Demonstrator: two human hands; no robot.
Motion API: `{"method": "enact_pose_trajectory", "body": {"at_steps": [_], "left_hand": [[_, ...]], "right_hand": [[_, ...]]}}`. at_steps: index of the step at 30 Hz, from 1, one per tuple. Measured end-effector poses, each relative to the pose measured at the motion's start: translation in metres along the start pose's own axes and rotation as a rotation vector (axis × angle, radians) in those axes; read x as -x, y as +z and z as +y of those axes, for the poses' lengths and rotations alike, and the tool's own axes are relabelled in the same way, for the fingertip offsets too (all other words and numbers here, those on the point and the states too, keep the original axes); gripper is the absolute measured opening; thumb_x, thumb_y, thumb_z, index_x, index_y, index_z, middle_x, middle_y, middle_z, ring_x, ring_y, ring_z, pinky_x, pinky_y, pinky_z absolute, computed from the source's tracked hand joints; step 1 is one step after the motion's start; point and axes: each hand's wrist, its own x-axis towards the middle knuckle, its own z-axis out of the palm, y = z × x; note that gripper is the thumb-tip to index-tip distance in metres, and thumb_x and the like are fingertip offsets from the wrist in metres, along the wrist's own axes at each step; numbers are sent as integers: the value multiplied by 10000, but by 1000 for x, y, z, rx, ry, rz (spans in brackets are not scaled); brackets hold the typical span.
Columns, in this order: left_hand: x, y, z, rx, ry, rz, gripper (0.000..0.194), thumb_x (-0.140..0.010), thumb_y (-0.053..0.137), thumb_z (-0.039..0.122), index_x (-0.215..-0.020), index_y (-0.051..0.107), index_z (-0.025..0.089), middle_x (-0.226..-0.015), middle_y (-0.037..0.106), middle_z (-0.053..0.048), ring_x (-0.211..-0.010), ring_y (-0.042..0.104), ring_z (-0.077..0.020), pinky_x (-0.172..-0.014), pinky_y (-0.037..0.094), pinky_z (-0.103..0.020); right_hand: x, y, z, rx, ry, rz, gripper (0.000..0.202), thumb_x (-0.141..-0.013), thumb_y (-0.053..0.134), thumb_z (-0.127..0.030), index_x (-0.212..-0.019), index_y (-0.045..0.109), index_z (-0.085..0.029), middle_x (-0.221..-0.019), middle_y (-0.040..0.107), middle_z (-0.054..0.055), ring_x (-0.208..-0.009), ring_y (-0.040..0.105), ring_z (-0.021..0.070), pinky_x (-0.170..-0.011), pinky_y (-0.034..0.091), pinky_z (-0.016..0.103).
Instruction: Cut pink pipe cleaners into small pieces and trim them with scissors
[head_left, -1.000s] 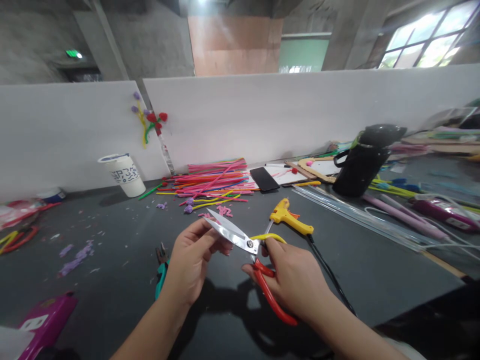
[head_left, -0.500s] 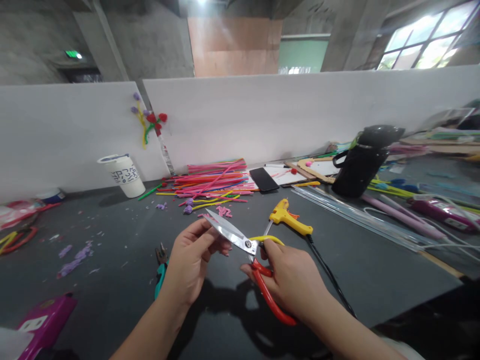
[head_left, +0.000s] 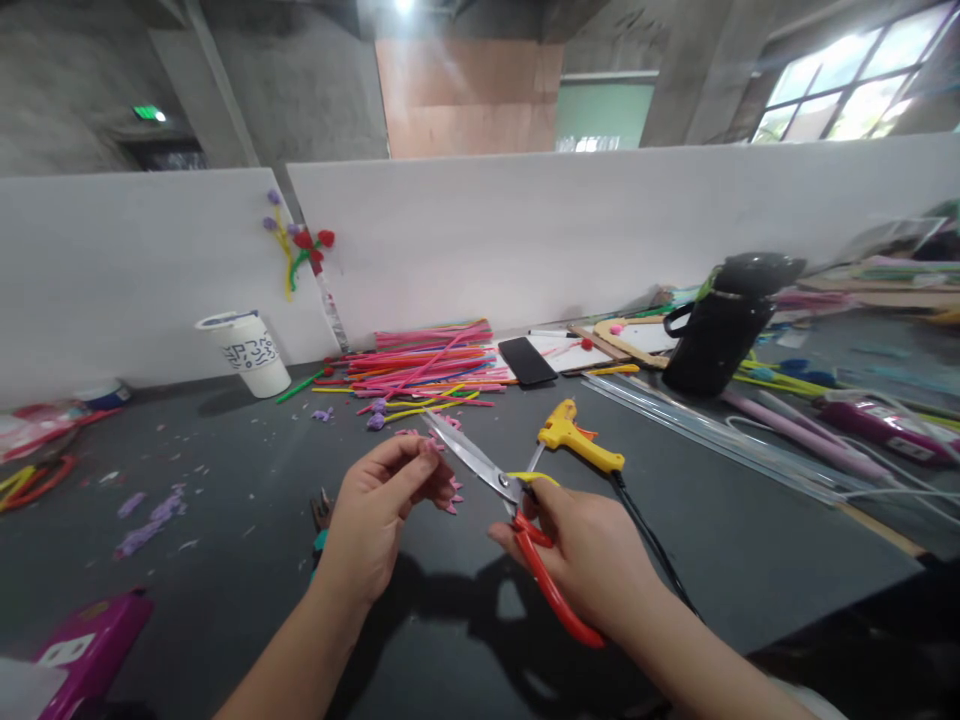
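My left hand point(head_left: 386, 500) is closed in a pinch, with a small pink fuzzy piece point(head_left: 431, 447) at its fingertips, mostly hidden. My right hand point(head_left: 589, 545) grips red-handled scissors point(head_left: 476, 457), the blades pointing up and left, a little to the right of my left fingers. A curved yellow strip point(head_left: 534, 478) shows beside my right index finger; whether it is held, I cannot tell. Pink cut bits point(head_left: 454, 490) lie behind my left fingertips. Teal-handled pliers point(head_left: 321, 515) lie partly hidden behind my left wrist.
Behind my hands are a pile of pink pipe cleaners point(head_left: 427, 365), a black phone point(head_left: 529, 360) and a yellow glue gun point(head_left: 581, 438) with a cord. A white cup point(head_left: 259, 355) stands left, a black jug point(head_left: 724, 330) right. Purple scraps point(head_left: 154, 525) lie at left.
The scissors have moved slightly right and down, away from my left fingers. My left hand has shifted a little left, and its pinched fingertips now show.
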Motion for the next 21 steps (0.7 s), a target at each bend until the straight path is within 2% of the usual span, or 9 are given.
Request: {"method": "enact_pose_trajectory", "body": {"at_steps": [3,7,21], "left_hand": [[2,2,1,15,12,-42,23,-710,557,164,-698,573,152,-605,575,15,-535,536,-94,-535,442,-220],[4,3,3,36,45,-78,47,-725,529,142,-701,553,174,-617,564,29,-545,530,-93,-556,436,-224],[3,3,1,62,67,-39,48,-711,547,138,-725,568,179,-633,566,26,-539,523,-89,-535,439,-214]], "right_hand": [[1,-1,-2,-42,-2,-15,361,-698,468,-548,-750,495,-192,-609,579,9,-520,531,154,-465,263,222],[2,0,-3,-71,-10,-46,358,-689,483,-537,-739,501,-183,-639,586,24,-551,541,165,-487,278,229],[3,3,-3,75,-18,-7,445,-708,403,-606,-682,499,-172,-577,583,35,-503,543,178,-459,262,240]]}}
